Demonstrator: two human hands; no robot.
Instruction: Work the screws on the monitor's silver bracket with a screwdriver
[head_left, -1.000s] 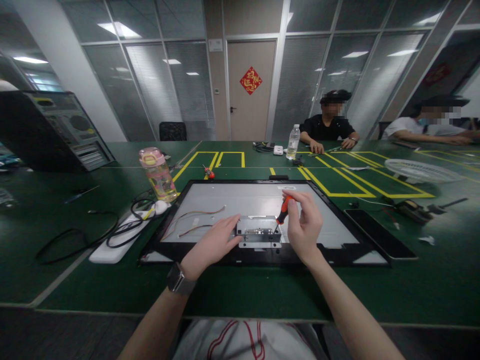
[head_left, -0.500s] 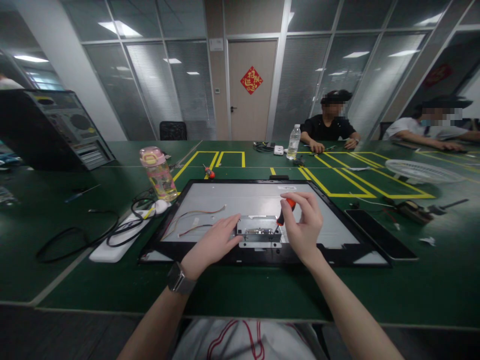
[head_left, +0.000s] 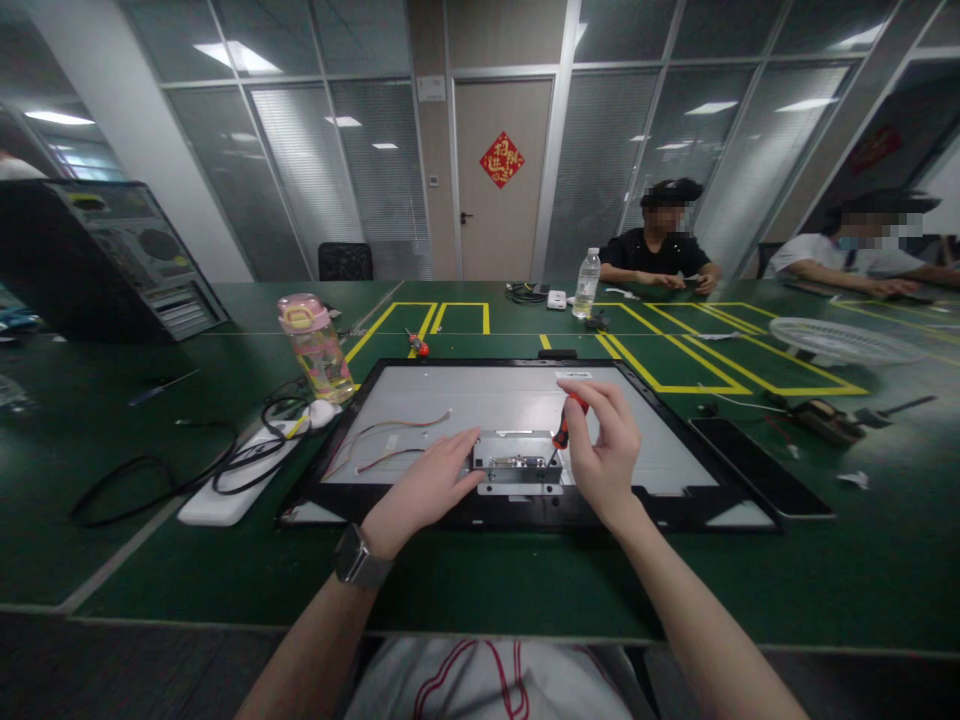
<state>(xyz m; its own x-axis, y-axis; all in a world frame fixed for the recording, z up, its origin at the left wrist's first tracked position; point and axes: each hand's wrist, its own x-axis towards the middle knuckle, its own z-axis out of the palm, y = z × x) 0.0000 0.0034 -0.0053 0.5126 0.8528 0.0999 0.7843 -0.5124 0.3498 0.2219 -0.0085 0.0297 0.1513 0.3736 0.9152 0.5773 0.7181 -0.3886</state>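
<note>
"State of grip?"

"The right hand (head_left: 606,455) was closed on the screwdriver (head_left: 561,432), shaft slightly tilted, tip down at the box's right end. The left hand (head_left: 427,490) lay with fingers straight against the left end, not clenched."

"Position of the box (head_left: 517,446)?"

"On the panel (head_left: 637,440), toward its near edge, between the hands."

"Hazards?"

"In my judgement, the tilt could have let the tip slip and scratch the panel; light left-hand pressure could have let the box turn. Loose wires (head_left: 409,424) lay just beyond that hand, liable to snag."
</note>
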